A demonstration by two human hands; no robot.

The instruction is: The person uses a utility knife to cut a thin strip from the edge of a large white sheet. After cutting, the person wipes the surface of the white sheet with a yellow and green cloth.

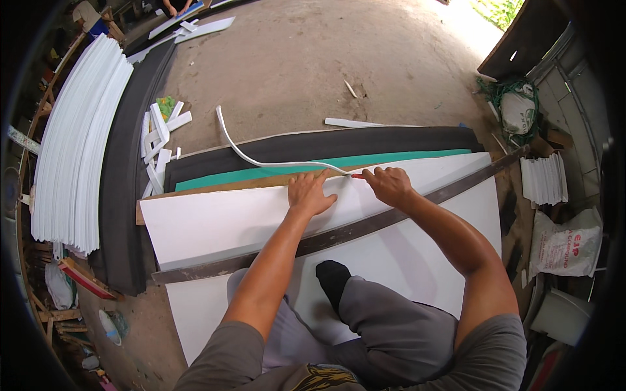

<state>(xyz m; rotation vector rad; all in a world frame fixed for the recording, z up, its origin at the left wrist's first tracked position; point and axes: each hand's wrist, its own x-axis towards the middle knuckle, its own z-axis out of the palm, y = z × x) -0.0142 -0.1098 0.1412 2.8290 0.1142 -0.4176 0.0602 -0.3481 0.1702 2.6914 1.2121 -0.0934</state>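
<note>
A large white foam sheet [215, 205] lies under me, with a long dark straight bar [339, 236] across it. My left hand [312, 193] presses on the sheet near its far edge, fingers spread and thumb out. Closed around a small red-handled knife [357, 176], my right hand [388, 184] is at that same edge; its blade is too small to make out. A thin white strip [244, 155] curls away from the edge near the knife, its other end lying out to the far left.
Beneath the sheet's far edge show a green sheet [261, 174] and black foam sheets [313, 143]. A tall stack of white sheets [75, 150] stands left, beside white offcuts [155, 140]. Sacks [566, 242] sit at right. Another person's hands [175, 9] work far back.
</note>
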